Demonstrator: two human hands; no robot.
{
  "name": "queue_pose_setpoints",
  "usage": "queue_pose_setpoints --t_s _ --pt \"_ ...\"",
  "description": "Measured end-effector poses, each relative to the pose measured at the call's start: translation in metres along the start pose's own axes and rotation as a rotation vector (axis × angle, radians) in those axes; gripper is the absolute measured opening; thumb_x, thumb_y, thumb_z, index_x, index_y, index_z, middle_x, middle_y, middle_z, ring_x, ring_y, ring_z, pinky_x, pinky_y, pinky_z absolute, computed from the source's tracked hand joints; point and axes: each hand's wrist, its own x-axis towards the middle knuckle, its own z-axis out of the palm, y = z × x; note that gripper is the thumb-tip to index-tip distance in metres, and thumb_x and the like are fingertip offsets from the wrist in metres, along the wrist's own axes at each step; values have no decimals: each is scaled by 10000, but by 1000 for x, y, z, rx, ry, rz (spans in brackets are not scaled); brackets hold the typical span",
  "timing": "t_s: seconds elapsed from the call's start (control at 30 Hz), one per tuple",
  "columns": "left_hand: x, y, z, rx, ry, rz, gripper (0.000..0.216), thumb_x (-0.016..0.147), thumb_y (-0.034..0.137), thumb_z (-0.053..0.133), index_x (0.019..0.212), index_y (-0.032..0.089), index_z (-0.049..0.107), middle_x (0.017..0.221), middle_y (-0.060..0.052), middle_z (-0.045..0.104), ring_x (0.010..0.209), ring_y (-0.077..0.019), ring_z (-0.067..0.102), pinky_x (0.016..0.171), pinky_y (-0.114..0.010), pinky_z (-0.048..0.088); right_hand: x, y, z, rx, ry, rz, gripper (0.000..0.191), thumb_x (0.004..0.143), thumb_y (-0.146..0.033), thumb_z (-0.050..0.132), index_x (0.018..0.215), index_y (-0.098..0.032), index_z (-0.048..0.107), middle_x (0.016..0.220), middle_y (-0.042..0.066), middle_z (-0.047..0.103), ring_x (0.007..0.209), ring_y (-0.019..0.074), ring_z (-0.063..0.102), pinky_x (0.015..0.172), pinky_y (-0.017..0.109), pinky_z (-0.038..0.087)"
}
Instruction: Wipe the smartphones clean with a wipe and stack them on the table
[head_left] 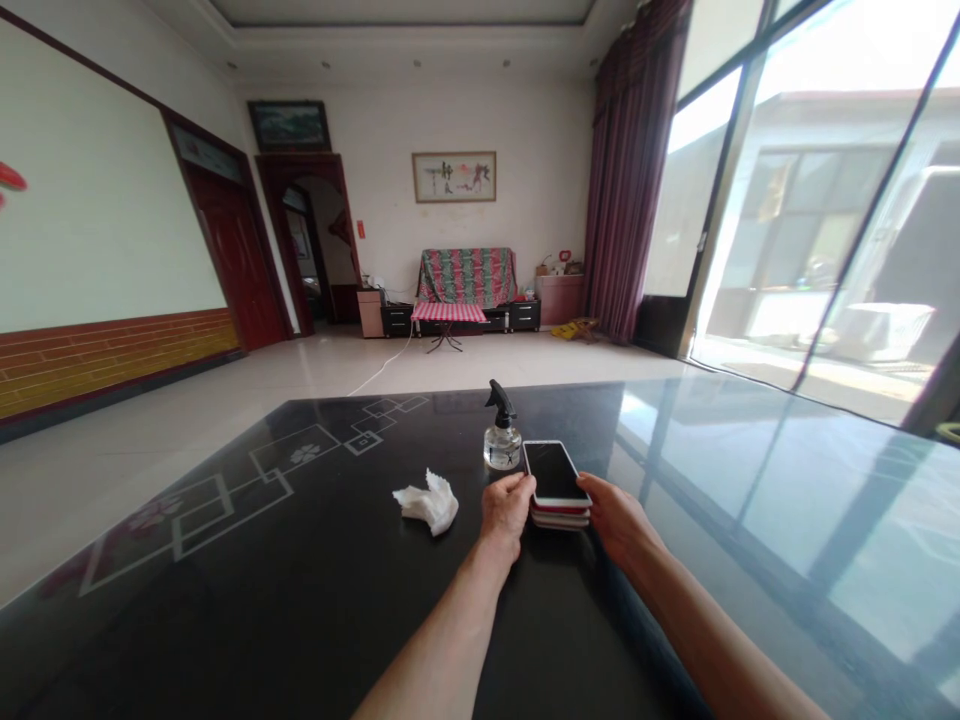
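Note:
A white-framed smartphone (pixel 556 473) with a dark screen lies on top of a small stack of phones (pixel 561 520), whose pale and red edges show below it. My left hand (pixel 507 508) is closed on the left side of the top phone. On its right side, my right hand (pixel 616 515) grips the edge, with the fingers partly hidden. Whether the hands also touch the lower phones, I cannot tell. Just behind the left hand stands a clear spray bottle (pixel 502 447) with a black trigger head. A crumpled white tissue (pixel 428 503) lies left of my left hand.
The glossy black table (pixel 315 600) has a pale square pattern on its left part and window reflections on its right. Across the floor stand a small folding table (pixel 448 313) with a checked cover and a low cabinet (pixel 525 316). Glass doors are at the right.

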Motion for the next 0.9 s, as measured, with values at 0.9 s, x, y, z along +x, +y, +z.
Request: queue_pose_setpoints --t_s 0.9 --pt "-2 10 -5 -8 3 -21 323 709 266 674 1003 148 734 1003 -70 730 959 -227 635 787 -257 465 -10 2 5 -23 38 15 32 650 -194 603 677 -190 620 556 9 644 546 177 618 441 230 444"
